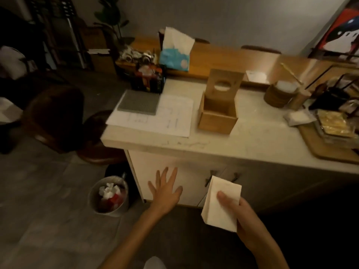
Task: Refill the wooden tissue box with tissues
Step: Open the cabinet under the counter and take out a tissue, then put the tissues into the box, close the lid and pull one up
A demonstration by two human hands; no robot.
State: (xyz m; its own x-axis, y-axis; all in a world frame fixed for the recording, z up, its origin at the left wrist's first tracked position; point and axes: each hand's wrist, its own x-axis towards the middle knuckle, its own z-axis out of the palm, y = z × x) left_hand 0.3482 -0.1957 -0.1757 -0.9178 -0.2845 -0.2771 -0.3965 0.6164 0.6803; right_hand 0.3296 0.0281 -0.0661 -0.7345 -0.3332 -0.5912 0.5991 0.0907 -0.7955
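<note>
Right hand (246,214) pinches the folded tissue stack (221,202) (left hand (165,193) splayed, empty): keep it flat, lower squarely into the open wooden tissue box (217,117).

The white marble-look counter (242,144) stretches above and beyond the right hand (246,216), which grips a folded stack of tissues (219,202) in front of the cabinet doors. Straight up from that grip stands the wooden tissue box (217,115), its lid with a round hole tipped upright. Left of the box, up and left of the grip, lie paper sheets (155,117) with a grey pad (138,102) on top. Far right of the grip, a wooden tray (318,146) rests on the counter's edge. On the floor (48,191), left of the grip past the spread left hand (165,191), a waste bin (108,195) stands.
</note>
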